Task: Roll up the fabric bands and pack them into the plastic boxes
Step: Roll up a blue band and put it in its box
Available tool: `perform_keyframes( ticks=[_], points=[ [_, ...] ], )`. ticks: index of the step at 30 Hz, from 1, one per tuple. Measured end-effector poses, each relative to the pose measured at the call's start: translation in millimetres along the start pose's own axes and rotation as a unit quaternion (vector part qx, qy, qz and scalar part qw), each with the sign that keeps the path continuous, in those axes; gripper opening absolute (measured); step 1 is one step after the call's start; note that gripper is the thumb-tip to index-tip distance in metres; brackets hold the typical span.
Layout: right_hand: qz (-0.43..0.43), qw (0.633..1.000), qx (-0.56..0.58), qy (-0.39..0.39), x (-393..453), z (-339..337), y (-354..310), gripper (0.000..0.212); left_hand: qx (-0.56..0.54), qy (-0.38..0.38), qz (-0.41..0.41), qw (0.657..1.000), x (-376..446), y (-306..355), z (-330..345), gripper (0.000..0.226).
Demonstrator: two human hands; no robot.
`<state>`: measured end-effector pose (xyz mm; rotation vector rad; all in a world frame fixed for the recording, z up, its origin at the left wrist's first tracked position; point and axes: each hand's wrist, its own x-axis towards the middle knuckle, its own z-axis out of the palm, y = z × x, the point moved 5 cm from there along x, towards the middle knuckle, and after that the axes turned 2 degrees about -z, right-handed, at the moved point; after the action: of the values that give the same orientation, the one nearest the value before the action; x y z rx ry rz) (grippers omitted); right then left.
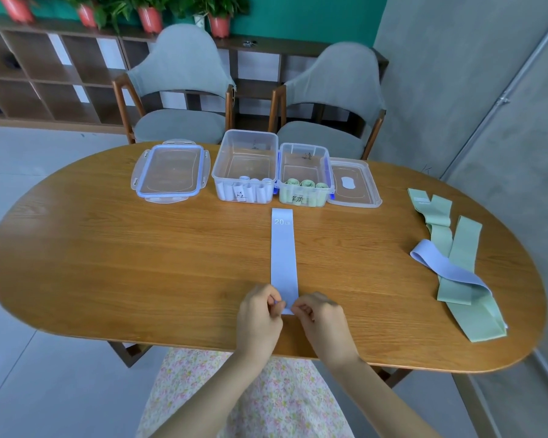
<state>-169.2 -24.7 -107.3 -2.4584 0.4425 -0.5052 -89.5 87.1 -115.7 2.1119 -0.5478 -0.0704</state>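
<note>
blue band (283, 257) flat on table (140, 263), both hands pinching near end

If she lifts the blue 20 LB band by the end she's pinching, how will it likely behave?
Probably floppy: the blue band lies flat on the table, and the loose bands to the right sag and fold. Likely light, since the left hand and right hand hold it by fingertips. Once rolled, it may unroll if released.
</note>
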Motion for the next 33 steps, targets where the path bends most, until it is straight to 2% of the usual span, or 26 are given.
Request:
perform_keyframes(
  ticks=[4, 6, 11, 14, 19, 23, 25, 33],
  points=[
    [0.033, 0.999, 0.002, 0.002, 2, 2, 4, 0.007, 0.08, 0.003, 0.1, 0.992, -18, 8, -3, 0.017],
    [0.035, 0.999, -0.003, 0.003, 2, 4, 4, 0.008, 0.096, 0.008, 0.112, 0.989, -23, 6, -4, 0.013],
    [0.014, 1.0, 0.002, 0.019, -5, 6, 2, 0.011, 0.083, 0.029, 0.03, 0.996, -10, 1, -1, 0.019],
    [0.021, 0.999, 0.008, 0.026, -2, 4, 2, 0.005, 0.065, 0.041, -0.011, 0.997, -6, -1, 4, 0.02],
    [0.062, 0.996, 0.037, 0.053, 6, 3, 0, 0.01, 0.069, 0.074, -0.021, 0.995, -4, 3, 3, 0.018],
    [0.069, 0.996, 0.036, 0.047, 4, 6, 0, 0.009, 0.104, 0.072, 0.03, 0.992, -13, 8, 1, 0.012],
    [0.071, 0.996, 0.03, 0.046, 1, 8, -1, 0.005, 0.099, 0.066, 0.031, 0.992, -16, 7, 1, 0.008],
    [0.109, 0.991, 0.042, 0.069, 12, 10, -3, 0.006, 0.067, 0.06, -0.075, 0.993, -1, 7, 4, 0.009]
  ],
)
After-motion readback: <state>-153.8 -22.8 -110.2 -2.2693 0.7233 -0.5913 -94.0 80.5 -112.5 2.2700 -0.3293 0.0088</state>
